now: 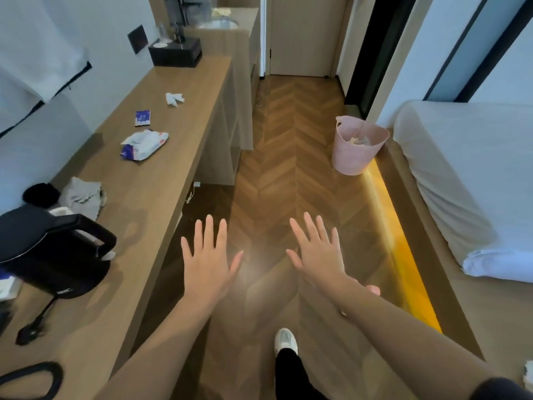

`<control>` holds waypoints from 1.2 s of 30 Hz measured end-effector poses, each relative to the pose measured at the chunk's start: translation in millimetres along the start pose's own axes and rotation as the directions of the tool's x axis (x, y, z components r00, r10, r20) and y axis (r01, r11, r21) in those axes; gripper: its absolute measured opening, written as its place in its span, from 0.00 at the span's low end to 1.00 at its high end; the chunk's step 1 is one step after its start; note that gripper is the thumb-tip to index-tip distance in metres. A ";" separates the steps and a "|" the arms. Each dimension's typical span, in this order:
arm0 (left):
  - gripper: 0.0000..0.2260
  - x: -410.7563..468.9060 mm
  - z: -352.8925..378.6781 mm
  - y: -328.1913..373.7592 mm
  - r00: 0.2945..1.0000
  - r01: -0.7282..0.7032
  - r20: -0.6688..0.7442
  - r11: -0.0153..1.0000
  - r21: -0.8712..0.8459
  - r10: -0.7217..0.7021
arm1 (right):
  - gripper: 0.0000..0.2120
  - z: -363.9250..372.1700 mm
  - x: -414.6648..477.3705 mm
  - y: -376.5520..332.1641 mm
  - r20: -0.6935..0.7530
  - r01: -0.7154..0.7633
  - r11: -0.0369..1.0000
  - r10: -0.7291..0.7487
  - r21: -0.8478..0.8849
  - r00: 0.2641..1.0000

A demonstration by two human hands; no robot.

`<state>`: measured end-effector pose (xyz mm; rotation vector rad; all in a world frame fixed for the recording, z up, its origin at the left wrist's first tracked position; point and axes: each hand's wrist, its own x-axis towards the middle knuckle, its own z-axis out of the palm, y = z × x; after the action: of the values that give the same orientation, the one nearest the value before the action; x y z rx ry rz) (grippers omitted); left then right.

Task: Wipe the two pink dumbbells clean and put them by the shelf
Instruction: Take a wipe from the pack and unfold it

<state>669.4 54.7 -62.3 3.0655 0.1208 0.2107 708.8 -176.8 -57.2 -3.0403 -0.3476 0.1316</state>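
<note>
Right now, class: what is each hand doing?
Left hand: open, fingers spread, holding nothing.
Right hand: open, fingers spread, holding nothing.

Noted: floor [288, 157] in brown chevron-pattern wood, counter [161, 180] plain light brown, kettle [49, 255] black, basket [353, 157] pale pink with dotted perforations, bedding [467, 174] white, wipes pack [143, 144] white with blue and red, shoe [285, 340] white.

Two hands [208, 264] [318, 256], one pink basket [350, 158], one black kettle [54, 255], one wipes pack [144, 144].
</note>
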 end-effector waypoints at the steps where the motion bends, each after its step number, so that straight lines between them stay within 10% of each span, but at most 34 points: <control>1: 0.34 15.7 2.6 2.2 0.999 0.026 0.022 1.000 0.002 -0.026 | 0.32 -0.5 16.8 4.1 0.010 0.009 1.000 -0.009 0.005 1.000; 36: 0.31 416.1 60.8 -167.4 0.851 0.501 0.190 0.865 -0.016 -0.490 | 0.32 -11.2 523.8 -128.6 0.239 0.426 0.904 -0.423 0.045 0.874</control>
<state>1076.4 251.9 -78.7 2.8412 0.8624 -0.0932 1189.7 66.9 -74.7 -2.8693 -1.0252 0.4746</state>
